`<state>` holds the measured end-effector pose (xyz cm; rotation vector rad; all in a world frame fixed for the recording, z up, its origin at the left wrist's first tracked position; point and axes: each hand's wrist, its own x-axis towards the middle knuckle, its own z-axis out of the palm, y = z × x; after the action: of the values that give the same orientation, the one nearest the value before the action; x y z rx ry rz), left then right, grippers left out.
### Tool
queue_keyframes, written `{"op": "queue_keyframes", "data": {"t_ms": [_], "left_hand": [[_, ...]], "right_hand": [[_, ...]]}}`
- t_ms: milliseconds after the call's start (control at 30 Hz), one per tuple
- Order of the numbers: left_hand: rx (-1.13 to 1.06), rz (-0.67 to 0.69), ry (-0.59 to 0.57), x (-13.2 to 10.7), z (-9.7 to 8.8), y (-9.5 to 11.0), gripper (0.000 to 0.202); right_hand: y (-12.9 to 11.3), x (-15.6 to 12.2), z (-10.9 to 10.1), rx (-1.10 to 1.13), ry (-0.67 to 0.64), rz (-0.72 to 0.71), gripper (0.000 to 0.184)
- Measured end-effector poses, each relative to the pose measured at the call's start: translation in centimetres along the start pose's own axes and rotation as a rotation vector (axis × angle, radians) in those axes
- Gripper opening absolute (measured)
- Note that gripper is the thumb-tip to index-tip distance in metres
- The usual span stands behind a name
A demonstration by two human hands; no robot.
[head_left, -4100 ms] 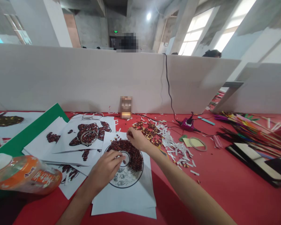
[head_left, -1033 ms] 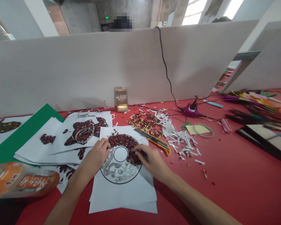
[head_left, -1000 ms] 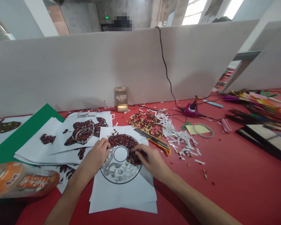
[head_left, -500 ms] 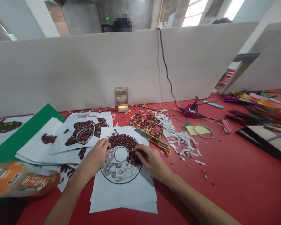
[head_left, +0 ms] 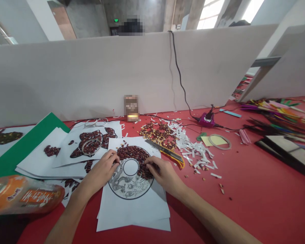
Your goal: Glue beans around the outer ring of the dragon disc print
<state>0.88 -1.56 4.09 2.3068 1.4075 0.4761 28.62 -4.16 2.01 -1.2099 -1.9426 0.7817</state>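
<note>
A white sheet printed with a round dragon ring lies before me on the red table. Dark red beans cover the ring's upper half. My left hand rests on the ring's left side, fingers curled and pinched at the beans' edge. My right hand sits on the ring's right side, fingertips pressed together on the beans. What either pinch holds is too small to see.
A loose bean pile, a yellow utility knife and paper scraps lie just beyond. Bean-covered sheets with a tape ring lie left, an orange-labelled jar near left. A purple glue gun and coloured sticks sit right.
Four seconds ago my right hand was out at the bean pile; it has come back to the ring's right side. Over the last second both hands barely move.
</note>
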Motion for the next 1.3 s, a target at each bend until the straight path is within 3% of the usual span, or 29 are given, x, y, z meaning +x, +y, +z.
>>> {"op": "queue_keyframes", "data": {"t_ms": [500, 767, 1300], "left_hand": [[-0.034, 0.018, -0.031, -0.3, -0.6, -0.2, 0.016], [-0.009, -0.021, 0.091, 0.1, 0.3, 0.1, 0.012], [-0.047, -0.113, 0.186, 0.5, 0.8, -0.1, 0.012]], "right_hand": [[0.1, 0.0, 0.1, -0.001, 0.008, 0.0, 0.015], [0.2, -0.1, 0.1, 0.008, 0.011, -0.003, 0.015], [0.2, 0.0, 0.1, -0.003, 0.015, -0.01, 0.015]]}}
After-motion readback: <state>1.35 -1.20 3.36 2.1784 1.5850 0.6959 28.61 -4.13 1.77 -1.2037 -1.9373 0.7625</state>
